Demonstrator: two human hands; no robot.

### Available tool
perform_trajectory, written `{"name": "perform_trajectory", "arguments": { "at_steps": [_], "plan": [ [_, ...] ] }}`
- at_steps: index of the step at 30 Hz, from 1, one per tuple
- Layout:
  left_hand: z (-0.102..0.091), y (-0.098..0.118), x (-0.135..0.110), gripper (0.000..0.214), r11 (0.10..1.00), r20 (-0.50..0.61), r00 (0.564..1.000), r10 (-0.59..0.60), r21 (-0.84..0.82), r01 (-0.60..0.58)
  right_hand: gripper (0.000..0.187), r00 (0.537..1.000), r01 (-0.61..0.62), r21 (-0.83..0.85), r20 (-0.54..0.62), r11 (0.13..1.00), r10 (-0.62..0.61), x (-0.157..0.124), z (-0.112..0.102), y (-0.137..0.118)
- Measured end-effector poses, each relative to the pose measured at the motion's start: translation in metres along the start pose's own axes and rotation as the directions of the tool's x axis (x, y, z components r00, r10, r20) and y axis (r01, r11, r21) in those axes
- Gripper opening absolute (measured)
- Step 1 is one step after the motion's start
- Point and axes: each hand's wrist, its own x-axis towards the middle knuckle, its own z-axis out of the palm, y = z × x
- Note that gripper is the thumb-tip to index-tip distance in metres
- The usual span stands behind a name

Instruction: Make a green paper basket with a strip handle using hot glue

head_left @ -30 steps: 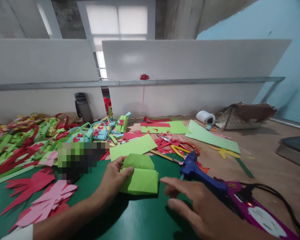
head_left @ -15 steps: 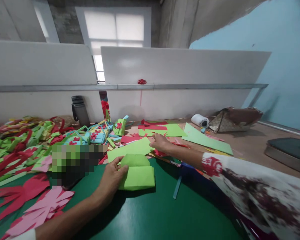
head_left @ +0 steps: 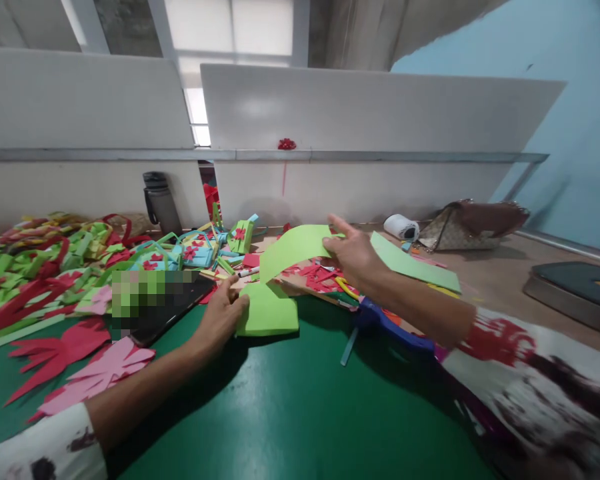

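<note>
My left hand (head_left: 220,317) rests on the left edge of a folded light-green paper piece (head_left: 270,315) lying on the dark green mat (head_left: 280,413), fingers pressed against it. My right hand (head_left: 353,253) is raised above the table and pinches a loose light-green paper sheet (head_left: 293,248) by its right end; the sheet curves down toward the folded piece. A blue glue gun (head_left: 385,323) lies just under my right forearm.
Heaps of green, red and pink paper cut-outs (head_left: 40,280) fill the left side. A dark bottle (head_left: 160,203) stands by the white partition (head_left: 360,127). A tape roll (head_left: 401,227) and a brown bag (head_left: 473,223) lie at the right, a flat tray (head_left: 575,290) beyond them.
My right hand picked the green sheet up off the table and lifted it toward me. My left hand stayed on the folded piece, which has shifted slightly left.
</note>
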Motion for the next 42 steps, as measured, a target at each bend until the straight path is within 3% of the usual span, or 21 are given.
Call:
{"name": "perform_trajectory", "arguments": {
  "at_steps": [3, 6, 8, 10, 13, 14, 17, 19, 21, 23, 25, 26, 31, 33, 35, 37, 38, 40, 41, 42],
  "plan": [
    [-0.012, 0.008, -0.002, 0.064, 0.982, -0.102, 0.984, 0.145, 0.135, -0.131, 0.027, 0.999, -0.034, 0.118, 0.021, 0.992, 0.032, -0.037, -0.016, 0.001],
    [-0.024, 0.022, -0.025, 0.059, 0.913, -0.125, 0.929, 0.349, 0.270, -0.307, 0.017, 0.997, -0.063, 0.182, 0.043, 0.981, 0.057, -0.072, -0.033, 0.006],
    [-0.025, 0.032, -0.049, 0.060, 0.609, 0.055, 0.723, 0.689, 0.498, -0.618, 0.021, 0.999, -0.044, 0.250, 0.038, 0.967, 0.035, -0.090, -0.041, 0.006],
    [-0.019, 0.040, -0.073, 0.081, 0.294, 0.284, 0.498, 0.819, 0.537, -0.790, 0.023, 1.000, 0.011, 0.317, -0.011, 0.948, -0.008, -0.104, -0.044, 0.003],
    [-0.001, 0.045, -0.094, 0.088, 0.063, 0.431, 0.360, 0.828, 0.566, -0.822, 0.018, 0.993, 0.113, 0.335, -0.026, 0.935, -0.111, -0.120, -0.039, -0.006],
    [0.005, 0.044, -0.097, 0.085, 0.033, 0.446, 0.347, 0.825, 0.575, -0.818, 0.017, 0.989, 0.148, 0.337, -0.020, 0.930, -0.150, -0.125, -0.036, -0.009],
    [0.011, 0.037, -0.098, 0.074, 0.035, 0.465, 0.366, 0.806, 0.580, -0.814, 0.011, 0.963, 0.267, 0.328, -0.045, 0.906, -0.267, -0.135, -0.031, -0.016],
    [0.005, 0.028, -0.097, 0.059, 0.022, 0.504, 0.353, 0.788, 0.550, -0.835, 0.007, 0.940, 0.341, 0.273, -0.091, 0.900, -0.328, -0.138, -0.033, -0.018],
    [-0.006, 0.019, -0.094, 0.034, 0.015, 0.582, 0.368, 0.725, 0.521, -0.854, 0.007, 0.924, 0.380, 0.220, -0.128, 0.898, -0.360, -0.138, -0.036, -0.018],
    [-0.013, 0.012, -0.089, 0.016, 0.055, 0.625, 0.465, 0.627, 0.560, -0.827, 0.008, 0.921, 0.387, 0.222, -0.138, 0.895, -0.364, -0.135, -0.038, -0.014],
    [-0.013, 0.006, -0.081, 0.017, 0.118, 0.644, 0.582, 0.497, 0.614, -0.780, 0.009, 0.930, 0.366, 0.265, -0.119, 0.892, -0.347, -0.131, -0.037, -0.010],
    [-0.010, 0.003, -0.074, 0.021, 0.139, 0.637, 0.613, 0.467, 0.632, -0.762, 0.009, 0.939, 0.344, 0.286, -0.100, 0.894, -0.330, -0.129, -0.035, -0.008],
    [0.005, -0.003, -0.041, 0.022, 0.255, 0.503, 0.733, 0.457, 0.716, -0.650, 0.009, 0.967, 0.240, 0.424, -0.023, 0.873, -0.254, -0.123, -0.034, -0.007],
    [0.001, 0.006, -0.039, 0.021, 0.331, 0.395, 0.779, 0.487, 0.742, -0.583, 0.011, 0.975, 0.197, 0.485, -0.002, 0.852, -0.224, -0.124, -0.037, -0.007],
    [-0.009, 0.020, -0.050, 0.023, 0.414, 0.271, 0.799, 0.537, 0.740, -0.530, 0.014, 0.982, 0.149, 0.518, 0.022, 0.842, -0.187, -0.125, -0.038, -0.002],
    [-0.017, 0.035, -0.071, 0.030, 0.478, 0.169, 0.778, 0.605, 0.705, -0.524, 0.016, 0.986, 0.087, 0.518, 0.074, 0.851, -0.146, -0.128, -0.036, 0.008],
    [-0.018, 0.040, -0.083, 0.036, 0.491, 0.173, 0.713, 0.679, 0.615, -0.617, 0.015, 0.986, 0.048, 0.506, 0.115, 0.861, -0.122, -0.131, -0.033, 0.014],
    [-0.017, 0.045, -0.103, 0.064, 0.320, 0.310, 0.513, 0.800, 0.503, -0.803, 0.015, 0.974, -0.050, 0.452, 0.219, 0.890, -0.056, -0.137, -0.028, 0.027],
    [-0.014, 0.044, -0.109, 0.069, 0.202, 0.375, 0.434, 0.819, 0.520, -0.830, 0.015, 0.963, -0.104, 0.429, 0.267, 0.897, -0.017, -0.141, -0.026, 0.033],
    [-0.012, 0.041, -0.112, 0.068, 0.099, 0.450, 0.392, 0.803, 0.547, -0.831, 0.016, 0.950, -0.152, 0.404, 0.312, 0.902, 0.020, -0.145, -0.025, 0.038]
  ]
}}
